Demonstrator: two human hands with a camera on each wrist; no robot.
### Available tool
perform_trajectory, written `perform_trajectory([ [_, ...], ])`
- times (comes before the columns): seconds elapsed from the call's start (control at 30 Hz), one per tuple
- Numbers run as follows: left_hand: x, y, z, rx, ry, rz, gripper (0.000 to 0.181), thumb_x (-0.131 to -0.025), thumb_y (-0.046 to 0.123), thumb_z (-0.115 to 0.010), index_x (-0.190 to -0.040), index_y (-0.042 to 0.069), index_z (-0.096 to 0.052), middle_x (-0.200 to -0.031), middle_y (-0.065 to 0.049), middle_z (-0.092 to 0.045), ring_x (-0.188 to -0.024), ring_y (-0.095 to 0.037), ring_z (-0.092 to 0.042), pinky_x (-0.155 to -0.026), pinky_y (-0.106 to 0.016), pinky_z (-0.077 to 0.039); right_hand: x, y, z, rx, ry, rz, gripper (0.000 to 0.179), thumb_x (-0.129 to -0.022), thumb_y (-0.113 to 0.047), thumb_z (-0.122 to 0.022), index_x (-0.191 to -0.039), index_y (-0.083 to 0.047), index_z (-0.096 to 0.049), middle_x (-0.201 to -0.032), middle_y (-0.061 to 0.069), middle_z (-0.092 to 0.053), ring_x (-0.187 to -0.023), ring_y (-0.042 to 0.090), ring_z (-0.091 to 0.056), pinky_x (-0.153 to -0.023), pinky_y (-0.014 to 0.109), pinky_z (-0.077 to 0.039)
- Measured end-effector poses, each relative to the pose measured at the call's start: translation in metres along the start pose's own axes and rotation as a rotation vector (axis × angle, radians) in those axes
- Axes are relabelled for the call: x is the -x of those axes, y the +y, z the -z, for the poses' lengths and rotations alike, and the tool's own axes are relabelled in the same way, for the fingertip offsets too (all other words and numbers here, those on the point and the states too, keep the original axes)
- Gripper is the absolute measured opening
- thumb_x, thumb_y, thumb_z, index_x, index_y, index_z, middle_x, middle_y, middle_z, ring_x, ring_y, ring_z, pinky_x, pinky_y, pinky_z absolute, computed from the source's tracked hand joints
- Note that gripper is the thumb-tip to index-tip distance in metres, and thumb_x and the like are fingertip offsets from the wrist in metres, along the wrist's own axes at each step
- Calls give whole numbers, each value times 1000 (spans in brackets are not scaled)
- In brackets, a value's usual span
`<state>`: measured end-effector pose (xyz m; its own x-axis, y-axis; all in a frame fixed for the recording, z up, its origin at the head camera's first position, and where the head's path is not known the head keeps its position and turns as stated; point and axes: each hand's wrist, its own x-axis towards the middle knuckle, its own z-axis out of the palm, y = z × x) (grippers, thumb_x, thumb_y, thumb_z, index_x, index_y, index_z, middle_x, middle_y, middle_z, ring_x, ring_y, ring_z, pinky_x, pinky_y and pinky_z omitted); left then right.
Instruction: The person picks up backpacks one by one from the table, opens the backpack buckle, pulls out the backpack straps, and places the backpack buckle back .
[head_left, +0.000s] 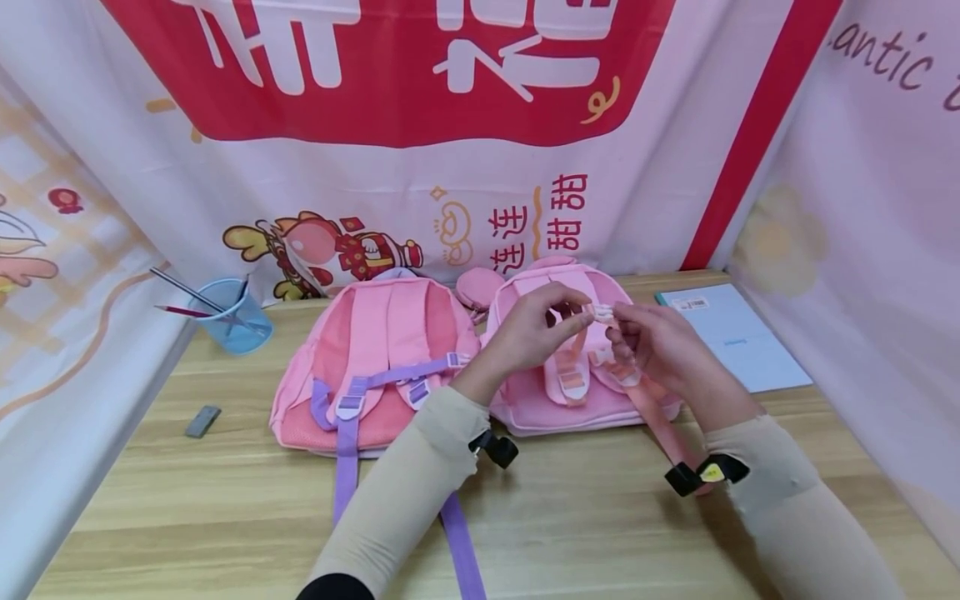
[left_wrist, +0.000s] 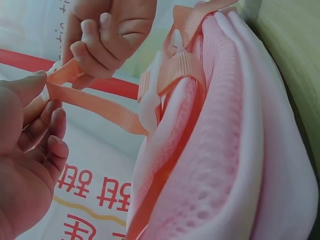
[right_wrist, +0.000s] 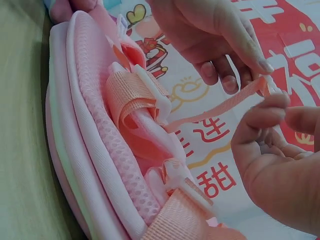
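Note:
Both hands meet above the right-hand pink backpack [head_left: 517, 404], holding a small white buckle [head_left: 602, 313] on orange webbing. My left hand [head_left: 536, 327] pinches the buckle's left side between thumb and fingers. From the other side my right hand [head_left: 663, 342] pinches it with thumb and forefinger, its remaining fingers curled. The fingertips cover much of the buckle. An orange strap [left_wrist: 102, 107] runs from the pinched fingers to a white adjuster [left_wrist: 149, 110] on a padded shoulder strap. The right wrist view shows a second white adjuster [right_wrist: 192, 192] with wider orange webbing.
Another pink backpack [head_left: 307, 392] with purple straps [head_left: 347, 467] lies to the left. Beyond it stand a blue mesh pen cup [head_left: 243, 325] and a grey eraser [head_left: 202, 421]. A light blue notebook [head_left: 742, 342] lies at right. Printed cloth [head_left: 420, 179] hangs behind the table.

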<state>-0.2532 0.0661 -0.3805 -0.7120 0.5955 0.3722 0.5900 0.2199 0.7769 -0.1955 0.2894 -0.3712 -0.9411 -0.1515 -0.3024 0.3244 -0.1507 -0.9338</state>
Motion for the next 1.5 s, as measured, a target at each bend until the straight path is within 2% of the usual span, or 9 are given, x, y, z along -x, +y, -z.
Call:
perform_trajectory([
  [0.1,1,-1,1,12,14,-5,20,-104,18,-73,-121,7,-75,-111,-8,-75,-96,-15,-65,-85,-21,-53,0,2,3,-72,-30,-30,25,-112,-30,-61,-102,-16,-78,-86,-1,-72,-71,13,-59,-71,25,-59],
  [0.2,2,-2,1,14,26,-4,20,-104,18,-73,-121,7,-76,-111,-8,-75,-94,-14,-63,-84,-21,-52,0,4,3,-68,-46,-42,21,-111,-26,-63,-103,-18,-81,-87,-1,-74,-73,12,-61,-72,23,-59],
  [0.4,2,-3,1,12,26,-9,21,-105,18,-73,-122,7,-75,-112,-8,-75,-93,-14,-63,-83,-20,-52,-2,5,1,-64,-52,-36,20,-112,-22,-60,-103,-17,-78,-87,-2,-73,-71,11,-60,-71,22,-58],
  [0.67,4,-5,2,39,21,4,21,-104,17,-74,-123,7,-76,-110,-8,-75,-91,-12,-62,-81,-19,-51,-4,6,-3,-89,-64,-53,15,-113,-21,-58,-114,-12,-71,-86,-2,-68,-71,12,-55,-66,22,-50],
  [0.97,5,-7,2,34,13,12,22,-103,19,-74,-122,8,-77,-110,-7,-75,-89,-9,-60,-79,-19,-50,-7,9,-5,-173,-71,-60,14,-110,-20,-63,-114,-16,-76,-88,-1,-67,-73,12,-53,-67,22,-48],
  [1.23,5,-8,2,37,15,-24,21,-103,15,-75,-122,6,-78,-109,-9,-76,-89,-9,-60,-78,-19,-50,-9,9,-7,-194,-69,-48,15,-110,-20,-63,-120,-16,-74,-93,-1,-69,-78,12,-55,-72,21,-51],
  [1.5,4,-9,2,19,39,-59,21,-103,16,-75,-121,6,-78,-107,-8,-75,-87,-8,-60,-76,-19,-50,-8,7,-4,-290,-35,-95,15,-107,-17,-68,-113,-13,-81,-103,2,-78,-89,12,-72,-83,22,-63],
])
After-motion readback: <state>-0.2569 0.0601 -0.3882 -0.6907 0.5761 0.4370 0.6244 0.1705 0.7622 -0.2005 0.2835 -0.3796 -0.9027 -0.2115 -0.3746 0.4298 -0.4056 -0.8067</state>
